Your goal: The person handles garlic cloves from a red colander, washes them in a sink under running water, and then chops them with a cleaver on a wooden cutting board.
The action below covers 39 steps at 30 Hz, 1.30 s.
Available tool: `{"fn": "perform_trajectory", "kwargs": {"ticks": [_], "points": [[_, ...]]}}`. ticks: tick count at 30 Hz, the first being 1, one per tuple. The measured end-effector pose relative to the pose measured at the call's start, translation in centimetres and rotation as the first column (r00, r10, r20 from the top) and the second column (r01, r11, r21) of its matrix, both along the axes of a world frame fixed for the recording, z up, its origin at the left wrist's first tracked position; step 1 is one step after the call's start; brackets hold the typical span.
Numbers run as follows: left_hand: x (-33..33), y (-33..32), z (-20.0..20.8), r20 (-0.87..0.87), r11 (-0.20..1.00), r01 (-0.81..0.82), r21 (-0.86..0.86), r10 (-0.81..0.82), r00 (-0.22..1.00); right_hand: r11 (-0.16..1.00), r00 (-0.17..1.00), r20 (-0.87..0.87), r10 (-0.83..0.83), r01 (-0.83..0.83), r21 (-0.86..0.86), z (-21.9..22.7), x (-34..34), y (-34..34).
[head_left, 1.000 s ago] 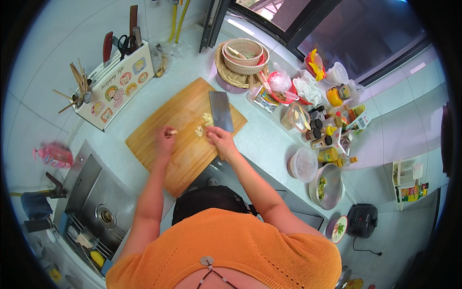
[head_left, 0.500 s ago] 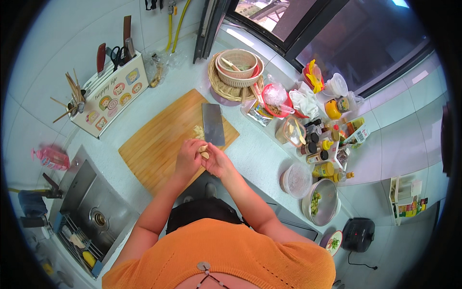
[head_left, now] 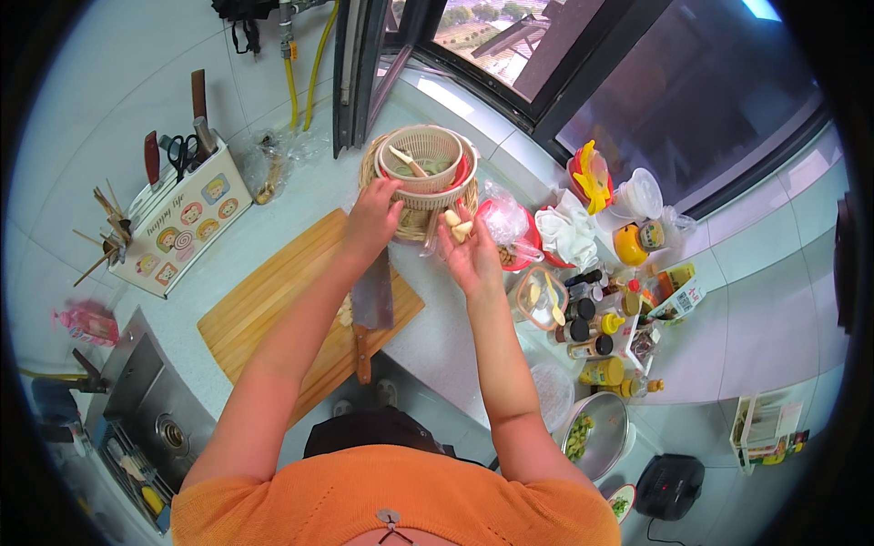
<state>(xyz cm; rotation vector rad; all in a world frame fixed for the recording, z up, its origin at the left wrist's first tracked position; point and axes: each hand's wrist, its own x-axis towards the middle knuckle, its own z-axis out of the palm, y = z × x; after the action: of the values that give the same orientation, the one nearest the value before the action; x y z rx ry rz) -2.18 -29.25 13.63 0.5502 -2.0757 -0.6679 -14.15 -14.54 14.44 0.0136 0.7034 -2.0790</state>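
Observation:
My right hand (head_left: 471, 259) is palm up, with a few peeled garlic cloves (head_left: 458, 225) resting at its fingers. To its left, my left hand (head_left: 371, 218) is at the near left side of the stacked baskets, thumb and fingertips slightly apart with nothing visible between them. The upper beige plastic basket (head_left: 423, 146) has a light-handled tool lying in it. Below my left hand a cleaver (head_left: 371, 296) with a wooden handle lies on the wooden cutting board (head_left: 273, 296). Chopped garlic (head_left: 345, 311) sits beside its blade, partly hidden by my left forearm.
A knife block (head_left: 187, 218) stands at the left, above the steel sink (head_left: 137, 382). On the right are a red bowl with plastic bags (head_left: 510, 227), a lidded container (head_left: 540, 296), several seasoning bottles (head_left: 592, 328) and a steel bowl (head_left: 605, 437). A window (head_left: 510, 45) is behind.
Both hands have moved forward and apart, from together over the board to the baskets. The cloves have gone along in my right hand. The view has shifted, now showing the cleaver's handle.

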Motion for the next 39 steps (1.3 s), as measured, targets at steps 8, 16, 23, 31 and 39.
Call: {"fn": "perform_trajectory", "kwargs": {"ticks": [8, 16, 23, 31, 39], "points": [[-7.0, -2.8, -0.8, 0.287, 0.997, -0.046, -0.059, 0.061, 0.956, 0.999, 0.999, -0.037, -0.027, 0.026, -0.034, 1.0, -6.5, -2.7], [-7.6, -3.3, -2.2, 0.094, 0.986, -0.128, -0.108, 0.138, 0.986, 0.998, 0.998, -0.011, -0.059, 0.058, -0.03, 2.2, -7.9, -6.3], [-7.1, -3.0, -2.1, 0.135, 0.981, -0.129, -0.148, 0.15, 0.979, 0.998, 0.985, -0.161, -0.057, 0.059, 0.01, 2.4, -6.7, -7.6], [-7.0, -2.6, -1.7, 0.168, 0.975, -0.118, -0.188, 0.15, 0.974, 0.985, 0.998, 0.057, -0.002, 0.012, -0.173, 1.7, -7.0, -4.7], [-4.4, -1.5, -2.6, -0.035, 0.989, -0.125, -0.085, 0.122, 0.992, 0.967, 0.994, 0.11, 0.017, 0.012, -0.256, 0.7, -3.6, 1.7]]}}
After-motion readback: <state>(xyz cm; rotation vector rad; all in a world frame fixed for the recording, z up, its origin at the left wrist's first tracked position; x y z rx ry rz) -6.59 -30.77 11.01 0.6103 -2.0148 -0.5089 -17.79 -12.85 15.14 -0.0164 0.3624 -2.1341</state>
